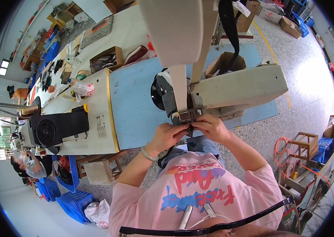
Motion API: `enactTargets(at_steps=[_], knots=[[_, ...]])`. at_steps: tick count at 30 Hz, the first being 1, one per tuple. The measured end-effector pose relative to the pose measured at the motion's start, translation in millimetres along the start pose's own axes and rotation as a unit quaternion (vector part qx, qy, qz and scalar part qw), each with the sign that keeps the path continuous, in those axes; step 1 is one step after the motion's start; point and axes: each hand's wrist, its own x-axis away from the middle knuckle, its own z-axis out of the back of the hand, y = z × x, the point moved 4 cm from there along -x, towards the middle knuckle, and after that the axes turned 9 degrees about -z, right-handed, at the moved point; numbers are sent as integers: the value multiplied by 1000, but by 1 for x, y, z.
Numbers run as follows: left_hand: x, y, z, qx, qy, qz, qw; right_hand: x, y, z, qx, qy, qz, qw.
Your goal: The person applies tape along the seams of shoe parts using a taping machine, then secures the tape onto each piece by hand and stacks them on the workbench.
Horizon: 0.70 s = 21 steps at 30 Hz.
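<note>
Just below the metal working end of a cream-coloured machine (pixel 240 89), both hands meet over a small dark piece of material (pixel 189 130). My left hand (pixel 164 138), with a pale bangle at its wrist, pinches it from the left with thumb and fingers together. From the right, my right hand (pixel 212 127) closes on the same piece, its fingertips right under the machine's metal part. The fingers cover much of the piece, so its full shape is hidden. Behind the metal part, dark material (pixel 168 96) hangs at the machine's left side.
The machine stands on a blue tabletop (pixel 135 104). A cardboard box (pixel 225 63) sits behind its arm. To the left are a black sewing machine (pixel 62 128), scissors (pixel 81 74) and an open box (pixel 106 60). Another person (pixel 32 166) sits far left. Blue crates (pixel 75 205) stand below.
</note>
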Motion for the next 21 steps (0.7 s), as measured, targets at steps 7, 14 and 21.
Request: enactTargets(at_steps=[7,14,21], knots=[[-7,0,13,48,20,-66,996,-10,-13,18,55,15,111,992],[-26,-6,29,157,-111,1,981,-29,-28,38,27,-32,133,990],[-26,-38,30,-1,-201,-66,977,-31,-16,34,118,-187,98,970]])
